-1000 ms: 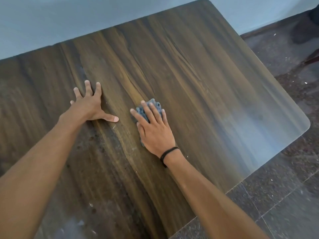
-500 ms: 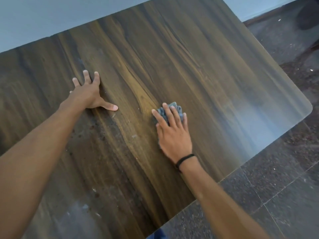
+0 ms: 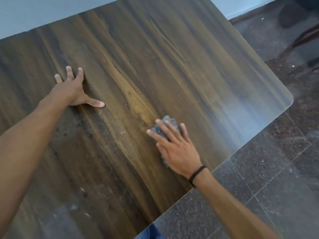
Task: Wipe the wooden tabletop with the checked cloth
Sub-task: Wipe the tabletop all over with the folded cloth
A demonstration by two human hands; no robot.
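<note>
The dark wooden tabletop (image 3: 172, 66) fills most of the head view. My right hand (image 3: 177, 149) lies flat on a bunched grey-blue checked cloth (image 3: 170, 121), pressing it to the wood near the table's right edge. Most of the cloth is hidden under the palm; only its far end and a scrap by the wrist show. A black band circles that wrist. My left hand (image 3: 72, 90) rests flat on the bare wood to the left, fingers spread, holding nothing.
Pale specks and dusty smears (image 3: 81, 190) mark the near left part of the table. Its right edge (image 3: 229, 157) and rounded corner (image 3: 290, 99) border a dark speckled tile floor (image 3: 276, 169). A pale wall (image 3: 34, 12) runs behind. Furniture legs (image 3: 303, 37) stand at top right.
My right hand has slid the cloth to the right and toward the near right edge. My left hand has stayed planted in the same spot on the wood.
</note>
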